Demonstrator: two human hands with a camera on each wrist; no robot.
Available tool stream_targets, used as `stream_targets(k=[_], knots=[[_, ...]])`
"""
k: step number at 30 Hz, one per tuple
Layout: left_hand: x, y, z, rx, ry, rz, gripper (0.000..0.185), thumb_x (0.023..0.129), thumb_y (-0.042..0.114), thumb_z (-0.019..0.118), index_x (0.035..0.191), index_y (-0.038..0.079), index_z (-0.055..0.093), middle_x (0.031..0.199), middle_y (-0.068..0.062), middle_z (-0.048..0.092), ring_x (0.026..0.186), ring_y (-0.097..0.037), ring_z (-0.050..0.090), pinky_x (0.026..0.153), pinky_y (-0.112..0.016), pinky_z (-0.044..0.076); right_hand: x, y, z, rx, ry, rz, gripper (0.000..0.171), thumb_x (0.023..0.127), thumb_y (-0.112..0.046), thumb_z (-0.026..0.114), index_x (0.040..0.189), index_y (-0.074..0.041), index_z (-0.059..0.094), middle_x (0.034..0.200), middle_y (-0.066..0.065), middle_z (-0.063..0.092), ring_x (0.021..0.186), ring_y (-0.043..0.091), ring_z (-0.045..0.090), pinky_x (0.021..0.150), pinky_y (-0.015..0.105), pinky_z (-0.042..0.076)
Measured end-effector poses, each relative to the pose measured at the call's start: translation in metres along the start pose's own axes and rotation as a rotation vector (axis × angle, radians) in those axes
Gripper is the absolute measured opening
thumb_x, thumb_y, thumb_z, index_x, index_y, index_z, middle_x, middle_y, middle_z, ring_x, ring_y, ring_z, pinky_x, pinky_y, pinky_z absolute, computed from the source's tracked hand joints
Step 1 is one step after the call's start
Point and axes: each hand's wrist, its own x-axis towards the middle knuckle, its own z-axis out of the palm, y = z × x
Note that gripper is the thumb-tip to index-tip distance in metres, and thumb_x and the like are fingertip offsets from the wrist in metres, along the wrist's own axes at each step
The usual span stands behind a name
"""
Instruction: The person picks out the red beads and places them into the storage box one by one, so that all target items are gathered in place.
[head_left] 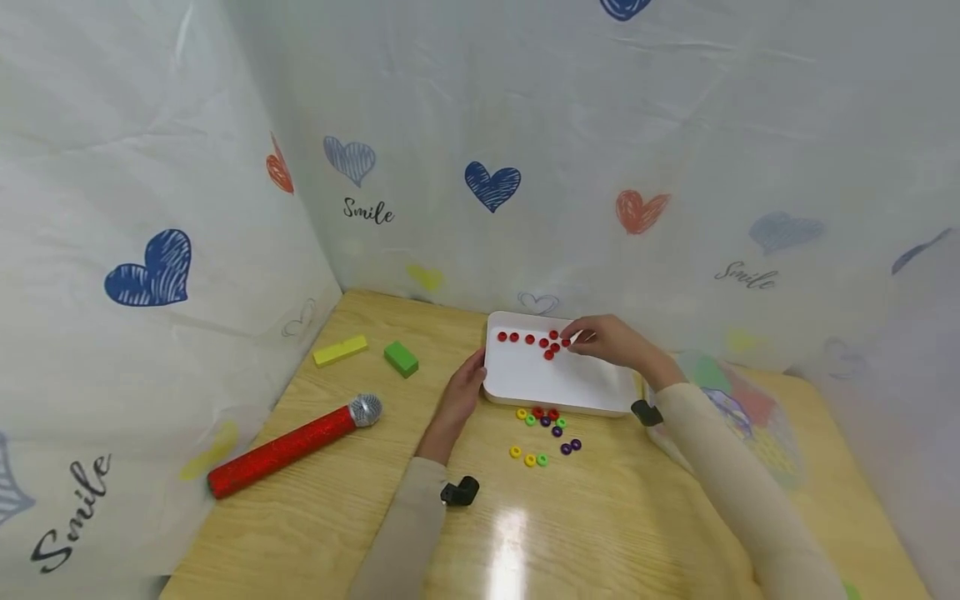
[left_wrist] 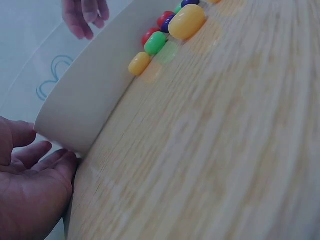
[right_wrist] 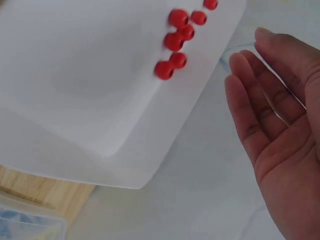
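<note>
A white rectangular tray (head_left: 558,379) lies near the back of the table. Inside it, several red beads (head_left: 530,339) form a row from the left, with a tighter cluster at the row's right end. My left hand (head_left: 462,390) grips the tray's left side, thumb at the rim and fingers against the outer wall in the left wrist view. Over the cluster, my right hand (head_left: 609,340) hovers with thumb and fingers near the rightmost bead. In the right wrist view its fingers (right_wrist: 245,105) are loosely bent, and nothing shows between them.
Loose yellow, green, purple and red beads (head_left: 545,421) lie in front of the tray. On the left are a red toy microphone (head_left: 292,450), a yellow block (head_left: 341,351) and a green block (head_left: 401,359). A clear plastic bag (head_left: 776,433) lies right of the tray. A heart-printed sheet (head_left: 420,92) hangs behind.
</note>
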Motion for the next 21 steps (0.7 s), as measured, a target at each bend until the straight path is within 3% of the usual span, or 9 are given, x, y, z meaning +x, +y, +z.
stream_targets(k=[12, 21], knots=[[0.004, -0.002, -0.001, 0.002, 0.005, -0.025, 0.048, 0.104, 0.016, 0.04, 0.151, 0.01, 0.032, 0.156, -0.009, 0.031, 0.145, -0.021, 0.024, 0.119, -0.037, 0.021, -0.047, -0.033, 0.017, 0.015, 0.046, -0.149, 0.018, 0.091, -0.019, 0.068, 0.109, -0.019, 0.071, 0.105, 0.001, 0.07, 0.091, 0.009, 0.063, 0.086, 0.034, 0.056], [0.004, -0.001, 0.0, 0.012, 0.005, -0.039, 0.048, 0.104, 0.016, 0.039, 0.151, 0.011, 0.032, 0.157, -0.008, 0.029, 0.146, -0.02, 0.023, 0.119, -0.038, 0.02, -0.078, -0.037, 0.044, 0.048, 0.041, -0.19, 0.019, 0.093, -0.017, 0.065, 0.111, -0.011, 0.071, 0.105, 0.001, 0.071, 0.094, 0.009, 0.066, 0.084, 0.027, 0.056]])
